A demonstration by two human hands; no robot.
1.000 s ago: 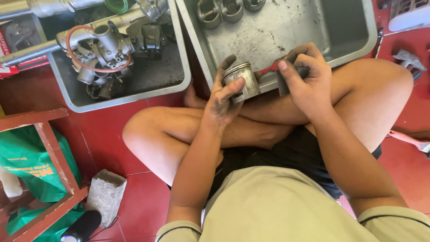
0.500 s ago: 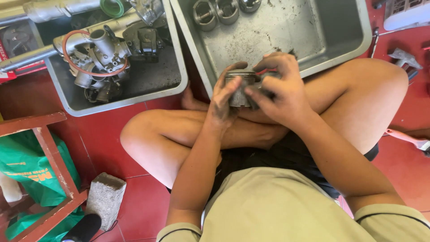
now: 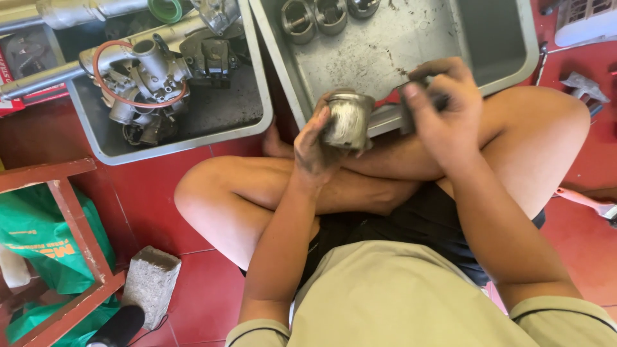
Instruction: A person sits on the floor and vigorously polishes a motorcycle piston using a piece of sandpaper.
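1. Where the crossed legs meet, the left hand [image 3: 318, 144] has its fingers wrapped around a metal piston [image 3: 348, 120], held just above the shin with its skirt wall facing the camera.
2. Judging by its look, the piston is solid, stiff metal, fairly heavy for its size and grimy, so likely slippery; a grasp around the skirt seems safest.
3. Just beside it, the right hand [image 3: 443, 109] is clenched on a small dark thing with a red part; blur hides what it is.
4. Beyond the hands lies a grey metal tray [image 3: 411, 38], with more pistons [image 3: 315, 16] at its far edge.
5. Farther left, a second tray [image 3: 212, 122] holds a carburettor [image 3: 144, 83].
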